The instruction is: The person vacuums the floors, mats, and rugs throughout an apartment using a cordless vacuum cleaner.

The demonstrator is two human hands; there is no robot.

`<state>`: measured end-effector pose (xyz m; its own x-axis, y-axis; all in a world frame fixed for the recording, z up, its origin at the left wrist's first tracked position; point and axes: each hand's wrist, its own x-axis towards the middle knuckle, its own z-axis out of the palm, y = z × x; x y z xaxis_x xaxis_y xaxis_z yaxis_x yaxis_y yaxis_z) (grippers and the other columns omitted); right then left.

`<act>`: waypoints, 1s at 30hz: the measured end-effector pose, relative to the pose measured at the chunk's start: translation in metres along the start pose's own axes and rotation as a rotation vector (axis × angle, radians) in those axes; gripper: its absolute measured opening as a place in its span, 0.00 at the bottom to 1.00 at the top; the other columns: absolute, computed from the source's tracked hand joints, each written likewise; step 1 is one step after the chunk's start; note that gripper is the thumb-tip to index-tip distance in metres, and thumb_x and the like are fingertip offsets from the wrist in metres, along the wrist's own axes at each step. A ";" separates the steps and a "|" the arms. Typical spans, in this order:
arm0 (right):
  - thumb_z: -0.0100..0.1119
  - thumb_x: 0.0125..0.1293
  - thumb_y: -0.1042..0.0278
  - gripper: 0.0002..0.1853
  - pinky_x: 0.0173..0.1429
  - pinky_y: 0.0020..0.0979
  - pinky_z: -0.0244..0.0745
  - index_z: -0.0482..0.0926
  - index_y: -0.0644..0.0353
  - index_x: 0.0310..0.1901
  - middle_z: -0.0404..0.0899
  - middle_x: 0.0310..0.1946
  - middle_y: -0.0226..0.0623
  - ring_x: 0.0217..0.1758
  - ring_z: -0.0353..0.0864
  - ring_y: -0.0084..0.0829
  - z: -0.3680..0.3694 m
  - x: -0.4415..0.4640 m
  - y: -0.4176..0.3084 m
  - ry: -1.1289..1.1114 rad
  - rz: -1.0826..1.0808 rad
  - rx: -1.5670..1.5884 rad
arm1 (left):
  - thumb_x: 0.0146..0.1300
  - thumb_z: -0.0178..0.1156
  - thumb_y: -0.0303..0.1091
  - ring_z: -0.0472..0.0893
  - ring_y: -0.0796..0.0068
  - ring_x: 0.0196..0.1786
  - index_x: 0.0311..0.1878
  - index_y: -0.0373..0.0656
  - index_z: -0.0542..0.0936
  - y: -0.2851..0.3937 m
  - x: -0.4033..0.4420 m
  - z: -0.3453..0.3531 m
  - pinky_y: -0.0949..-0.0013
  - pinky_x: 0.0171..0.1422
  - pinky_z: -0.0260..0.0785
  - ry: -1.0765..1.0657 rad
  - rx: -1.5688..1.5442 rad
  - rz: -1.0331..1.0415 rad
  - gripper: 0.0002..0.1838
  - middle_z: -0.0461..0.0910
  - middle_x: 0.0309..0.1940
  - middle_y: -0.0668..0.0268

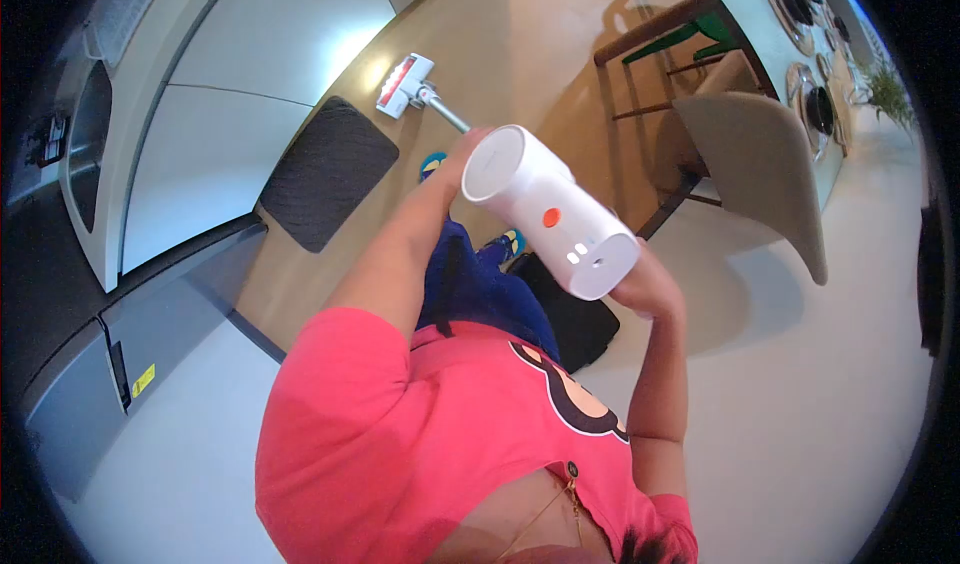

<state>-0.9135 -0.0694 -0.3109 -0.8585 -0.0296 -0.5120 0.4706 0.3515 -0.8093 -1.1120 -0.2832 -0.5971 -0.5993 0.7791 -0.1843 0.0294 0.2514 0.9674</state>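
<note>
A white cordless stick vacuum cleaner is held at waist height in front of me, its orange button and small white lights facing up. My left hand is closed at the front of its body, near the metal tube, with the fingers mostly hidden. At the rear end my right hand grips it from the side, its fingers out of sight behind the body. The tube runs down to the white floor head with a red roller window, which rests on the wooden floor beside a dark mat.
The dark mat lies along white cabinets on the left. A black mat is under my feet. To the right stand a beige chair, a green chair and a table laid with plates.
</note>
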 end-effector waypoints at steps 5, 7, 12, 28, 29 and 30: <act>0.62 0.43 0.74 0.17 0.45 0.32 0.72 0.76 0.65 0.39 0.80 0.34 0.48 0.41 0.81 0.41 -0.002 0.030 -0.028 0.029 0.018 0.031 | 0.47 0.59 0.34 0.74 0.57 0.37 0.30 0.44 0.75 0.016 0.017 -0.055 0.58 0.41 0.67 -0.055 0.244 -0.015 0.08 0.75 0.30 0.57; 0.62 0.44 0.72 0.18 0.45 0.34 0.72 0.76 0.64 0.40 0.79 0.37 0.49 0.43 0.78 0.46 0.002 0.046 -0.064 0.012 0.018 0.009 | 0.46 0.59 0.32 0.74 0.58 0.37 0.30 0.45 0.74 0.052 0.019 -0.078 0.59 0.41 0.67 -0.071 0.530 0.184 0.07 0.73 0.29 0.58; 0.61 0.46 0.61 0.31 0.47 0.43 0.71 0.69 0.51 0.56 0.77 0.38 0.52 0.43 0.76 0.51 0.012 0.061 -0.090 0.038 0.063 -0.042 | 0.46 0.57 0.31 0.73 0.59 0.36 0.30 0.45 0.74 0.072 0.028 -0.106 0.60 0.40 0.67 -0.123 0.672 0.132 0.07 0.72 0.27 0.59; 0.63 0.52 0.69 0.22 0.42 0.32 0.71 0.71 0.62 0.50 0.76 0.39 0.38 0.39 0.75 0.29 0.184 -0.013 -0.330 0.430 0.376 0.169 | 0.39 0.57 0.20 0.78 0.52 0.41 0.36 0.41 0.78 0.073 -0.097 -0.182 0.56 0.44 0.71 -0.665 0.411 0.090 0.16 0.79 0.34 0.53; 0.63 0.52 0.69 0.22 0.37 0.31 0.72 0.71 0.62 0.50 0.76 0.36 0.36 0.33 0.76 0.27 0.184 -0.010 -0.335 0.430 0.425 0.214 | 0.39 0.57 0.20 0.77 0.52 0.41 0.37 0.41 0.78 0.071 -0.097 -0.185 0.56 0.44 0.71 -0.658 0.409 0.084 0.16 0.79 0.35 0.53; 0.62 0.53 0.69 0.20 0.30 0.29 0.70 0.71 0.63 0.48 0.75 0.32 0.34 0.28 0.74 0.24 0.194 -0.005 -0.335 0.449 0.375 0.237 | 0.39 0.57 0.20 0.77 0.52 0.41 0.38 0.42 0.78 0.068 -0.096 -0.192 0.56 0.45 0.71 -0.648 0.410 0.081 0.17 0.79 0.36 0.52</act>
<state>-1.0270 -0.3679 -0.0933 -0.6039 0.4697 -0.6440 0.7444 0.0437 -0.6663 -1.2056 -0.4511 -0.4800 0.0020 0.9529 -0.3032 0.4231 0.2739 0.8637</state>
